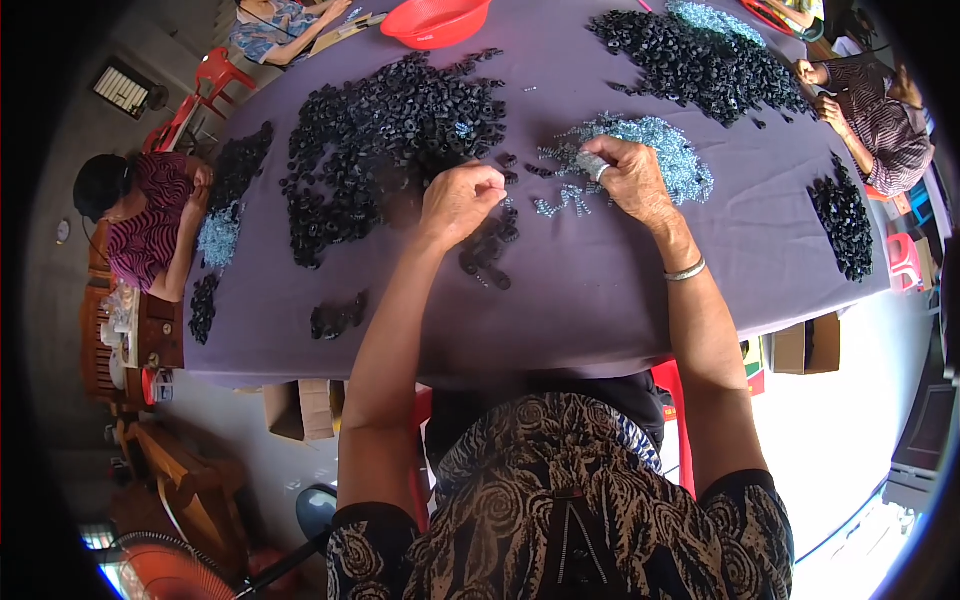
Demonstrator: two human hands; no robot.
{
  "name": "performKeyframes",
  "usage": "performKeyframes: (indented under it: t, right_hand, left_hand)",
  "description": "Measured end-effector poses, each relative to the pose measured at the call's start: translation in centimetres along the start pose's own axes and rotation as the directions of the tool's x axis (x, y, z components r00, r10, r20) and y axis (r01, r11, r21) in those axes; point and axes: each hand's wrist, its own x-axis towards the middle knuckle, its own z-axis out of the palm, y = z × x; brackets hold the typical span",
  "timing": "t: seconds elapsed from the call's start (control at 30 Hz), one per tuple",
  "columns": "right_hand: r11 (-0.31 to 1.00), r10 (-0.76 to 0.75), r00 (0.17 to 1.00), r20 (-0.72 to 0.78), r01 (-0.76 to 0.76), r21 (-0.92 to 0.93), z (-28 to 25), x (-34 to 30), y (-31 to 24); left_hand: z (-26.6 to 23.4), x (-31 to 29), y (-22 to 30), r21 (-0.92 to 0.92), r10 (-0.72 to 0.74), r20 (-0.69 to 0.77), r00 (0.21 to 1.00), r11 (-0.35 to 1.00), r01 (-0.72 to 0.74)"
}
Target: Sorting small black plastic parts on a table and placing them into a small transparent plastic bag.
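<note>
My left hand [463,203] is closed in a pinch beside a big heap of small black ring-like parts [350,135]. What its fingertips hold is too small to make out. My right hand [632,180], with a ring and a bracelet, has its thumb and fingers pressed together at the near left side of a pile of small pale-blue, ridged pieces [683,165]. Whatever lies between those fingertips is hidden. Between my hands, a few pale-blue pieces [575,200] lie loose on the cloth. Below my left hand is a small cluster of black parts [485,258].
A purple cloth [590,290] covers the table. A red plastic basket [436,22] stands at the far side. More black parts lie at the far right [700,70], right edge [842,225] and left [235,165]. Co-workers sit at the left [150,220], right [880,120] and far side [275,30].
</note>
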Motion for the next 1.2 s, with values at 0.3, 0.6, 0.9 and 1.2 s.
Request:
performKeyframes:
  t: [0.3,0.6,0.9,1.2]
  right_hand:
    - [1.0,-0.004,1.0,0.003,0.004,0.025,0.1,-0.1,-0.3]
    - [1.0,0.009,1.0,0.008,-0.009,0.013,-0.1,-0.2,-0.4]
    - [1.0,0.004,1.0,0.005,-0.004,0.018,0.0,-0.1,-0.3]
    - [0.943,-0.332,0.919,0.213,0.331,0.043,2.1,-0.8,-2.3]
  left_hand:
    - [0.5,0.5,0.9,0.202,-0.134,0.116,0.984,0.973,0.109]
    - [2.8,1.3,1.9,0.108,-0.093,0.001,0.996,0.99,0.092]
    - [4.1,2.8,2.0,-0.432,-0.073,-0.062,0.995,0.901,0.039]
    - [1.1,-0.9,0.4,-0.237,-0.003,-0.195,0.981,0.97,-0.044]
